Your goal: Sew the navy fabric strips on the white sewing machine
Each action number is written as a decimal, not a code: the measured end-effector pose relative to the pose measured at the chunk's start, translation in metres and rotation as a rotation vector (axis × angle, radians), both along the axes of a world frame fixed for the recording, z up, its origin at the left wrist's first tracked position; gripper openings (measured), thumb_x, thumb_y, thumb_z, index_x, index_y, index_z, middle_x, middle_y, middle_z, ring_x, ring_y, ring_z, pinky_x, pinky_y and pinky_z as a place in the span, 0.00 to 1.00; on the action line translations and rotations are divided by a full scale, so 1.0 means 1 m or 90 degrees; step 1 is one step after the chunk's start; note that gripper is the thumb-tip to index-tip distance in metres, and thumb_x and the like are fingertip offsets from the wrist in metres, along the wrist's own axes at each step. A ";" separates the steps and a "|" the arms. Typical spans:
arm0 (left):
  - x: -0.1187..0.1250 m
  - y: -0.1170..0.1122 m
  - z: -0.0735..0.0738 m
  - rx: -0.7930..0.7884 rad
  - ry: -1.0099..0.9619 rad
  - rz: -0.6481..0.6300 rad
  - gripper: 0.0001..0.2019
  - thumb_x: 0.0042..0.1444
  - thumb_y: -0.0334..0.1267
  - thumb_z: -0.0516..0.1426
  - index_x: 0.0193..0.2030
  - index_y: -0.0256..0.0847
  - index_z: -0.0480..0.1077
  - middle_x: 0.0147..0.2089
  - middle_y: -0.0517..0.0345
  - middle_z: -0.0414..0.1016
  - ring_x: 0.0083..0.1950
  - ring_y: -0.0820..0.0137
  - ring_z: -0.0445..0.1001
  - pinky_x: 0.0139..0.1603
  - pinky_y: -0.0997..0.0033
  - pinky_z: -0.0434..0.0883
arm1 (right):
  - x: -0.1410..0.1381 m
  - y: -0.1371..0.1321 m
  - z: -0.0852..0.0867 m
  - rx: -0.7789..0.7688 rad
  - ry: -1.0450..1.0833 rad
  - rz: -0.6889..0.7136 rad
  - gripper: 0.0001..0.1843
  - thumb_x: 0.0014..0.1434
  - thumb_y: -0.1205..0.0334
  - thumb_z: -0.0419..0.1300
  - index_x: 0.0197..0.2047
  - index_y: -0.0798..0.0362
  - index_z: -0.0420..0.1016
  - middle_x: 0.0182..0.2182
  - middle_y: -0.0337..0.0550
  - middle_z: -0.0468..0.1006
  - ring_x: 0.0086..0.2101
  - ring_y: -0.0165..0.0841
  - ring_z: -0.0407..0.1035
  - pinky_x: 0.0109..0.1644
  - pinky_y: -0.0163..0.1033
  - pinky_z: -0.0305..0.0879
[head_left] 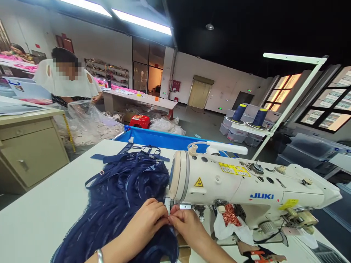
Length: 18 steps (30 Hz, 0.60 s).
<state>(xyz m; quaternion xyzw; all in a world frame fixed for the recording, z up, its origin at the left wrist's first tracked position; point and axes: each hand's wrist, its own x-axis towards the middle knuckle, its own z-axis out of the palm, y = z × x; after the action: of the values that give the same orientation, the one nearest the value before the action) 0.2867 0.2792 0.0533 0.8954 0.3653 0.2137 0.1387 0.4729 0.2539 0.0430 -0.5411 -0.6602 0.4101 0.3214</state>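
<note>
A heap of navy blue, ruffled, sheer garments point(120, 193) with thin straps lies on the white table, left of a white JUKI sewing machine point(225, 175). My left hand point(150, 219) rests on the heap's right side, its fingers closed on the navy fabric. My right hand point(188, 223) is in a pinch beside it, just below the machine's needle end. The fingertips of both hands meet there. What lies between the right fingertips is too small and hidden to make out. A silver bangle point(99, 255) circles the left wrist.
Orange-handled snippers point(259, 254) lie near the machine's base. Copper sequins point(231, 215) on white cloth sit under its arm. Two navy thread cones point(260, 117) stand behind. A blue cloth bin point(170, 138) borders the table's far edge. A co-worker point(67, 80) handles clear plastic at left.
</note>
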 end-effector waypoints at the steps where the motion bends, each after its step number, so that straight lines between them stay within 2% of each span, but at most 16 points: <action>1: 0.000 0.001 -0.001 0.006 0.004 -0.002 0.05 0.63 0.33 0.60 0.35 0.41 0.71 0.35 0.63 0.77 0.40 0.69 0.73 0.49 0.67 0.64 | 0.000 0.001 -0.001 -0.007 0.000 -0.003 0.16 0.59 0.54 0.58 0.23 0.51 0.68 0.25 0.36 0.72 0.31 0.32 0.70 0.38 0.36 0.66; 4: -0.002 0.003 -0.004 0.032 0.017 -0.024 0.05 0.64 0.34 0.58 0.35 0.41 0.71 0.36 0.63 0.77 0.40 0.68 0.73 0.49 0.67 0.65 | -0.003 0.002 -0.002 -0.032 0.017 -0.018 0.12 0.58 0.57 0.60 0.25 0.52 0.70 0.24 0.34 0.73 0.30 0.32 0.71 0.37 0.35 0.66; 8: -0.002 0.006 -0.014 0.084 0.009 -0.048 0.09 0.67 0.35 0.54 0.35 0.42 0.71 0.34 0.63 0.76 0.38 0.70 0.74 0.54 0.63 0.62 | -0.005 0.002 -0.003 -0.081 0.046 -0.037 0.03 0.57 0.64 0.59 0.32 0.52 0.73 0.21 0.31 0.71 0.24 0.29 0.67 0.30 0.32 0.61; 14: 0.001 0.010 -0.031 0.202 -0.010 -0.017 0.17 0.71 0.38 0.45 0.33 0.43 0.68 0.30 0.62 0.74 0.35 0.69 0.73 0.55 0.60 0.61 | -0.008 -0.004 0.003 -0.034 -0.047 -0.063 0.06 0.58 0.69 0.57 0.31 0.55 0.75 0.22 0.32 0.67 0.26 0.27 0.63 0.30 0.32 0.55; 18: 0.001 0.009 -0.027 0.187 -0.003 -0.030 0.14 0.70 0.35 0.47 0.33 0.43 0.68 0.31 0.63 0.74 0.35 0.70 0.73 0.55 0.61 0.62 | -0.010 -0.004 0.006 -0.033 -0.084 -0.059 0.06 0.55 0.71 0.56 0.29 0.55 0.73 0.21 0.31 0.65 0.25 0.26 0.60 0.29 0.32 0.53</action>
<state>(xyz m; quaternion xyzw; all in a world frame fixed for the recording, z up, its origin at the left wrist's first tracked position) 0.2881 0.2885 0.0266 0.9140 0.3083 0.2635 0.0121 0.4625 0.2495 0.0488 -0.6050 -0.6434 0.3750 0.2818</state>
